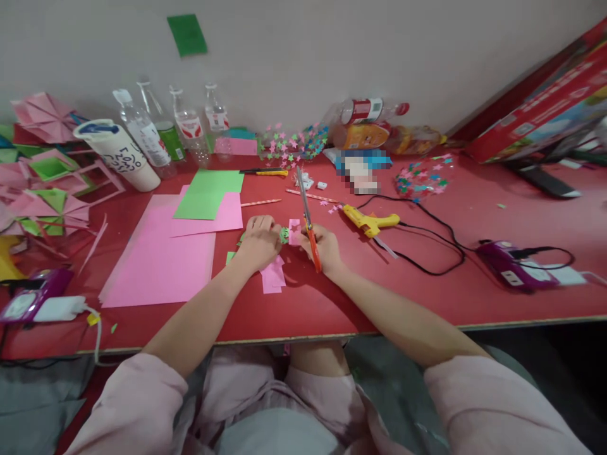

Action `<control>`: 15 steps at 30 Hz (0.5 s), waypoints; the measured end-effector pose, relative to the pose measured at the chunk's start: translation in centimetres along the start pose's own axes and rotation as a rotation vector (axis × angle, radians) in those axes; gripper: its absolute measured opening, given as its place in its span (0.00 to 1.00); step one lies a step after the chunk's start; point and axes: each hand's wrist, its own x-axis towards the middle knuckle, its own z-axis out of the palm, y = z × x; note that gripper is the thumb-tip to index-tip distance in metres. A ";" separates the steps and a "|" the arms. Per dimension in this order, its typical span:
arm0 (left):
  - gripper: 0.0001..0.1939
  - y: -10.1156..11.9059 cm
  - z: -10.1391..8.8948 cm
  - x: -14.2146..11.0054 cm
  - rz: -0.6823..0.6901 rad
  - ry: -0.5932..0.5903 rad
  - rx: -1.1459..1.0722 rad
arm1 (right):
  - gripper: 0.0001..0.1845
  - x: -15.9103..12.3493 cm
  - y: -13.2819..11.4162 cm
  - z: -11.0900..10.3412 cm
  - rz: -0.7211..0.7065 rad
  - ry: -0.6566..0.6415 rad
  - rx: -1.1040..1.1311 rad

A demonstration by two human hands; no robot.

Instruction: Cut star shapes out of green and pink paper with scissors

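Note:
My right hand (pixel 326 248) is closed around scissors (pixel 308 221) with orange handles, their blades pointing away from me toward the wall. At its fingertips is a small pink paper piece (pixel 294 231) with a star-shaped hole. Just left of that, my left hand (pixel 260 239) rests low over the table with bent fingers. Green paper bits (pixel 284 236) show beside its fingers, but its fingertips are hidden. Below the left hand lie small pink paper strips (pixel 272 275), partly overlapping.
Large pink sheets (pixel 161 253) and a green sheet (pixel 211 193) lie left. A yellow glue gun (pixel 370 221) with a black cord lies right. Behind are a utility knife (pixel 264 172), upright bottles (pixel 187 123) and paper stars (pixel 289 145). A purple power strip (pixel 516 268) sits far right.

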 end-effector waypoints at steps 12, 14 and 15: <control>0.02 1.0 -0.1 -0.2 -0.170 -0.102 -1.144 | 0.11 -0.7 -1.2 0.2 -0.145 -0.029 -0.135; 0.02 1.2 -0.1 -0.2 -0.194 -0.100 -1.274 | 0.11 -0.8 -1.2 0.2 -0.150 -0.023 -0.145; 0.02 1.2 -0.1 -0.1 -0.222 -0.102 -1.318 | 0.11 -0.8 -1.2 0.2 -0.151 -0.020 -0.148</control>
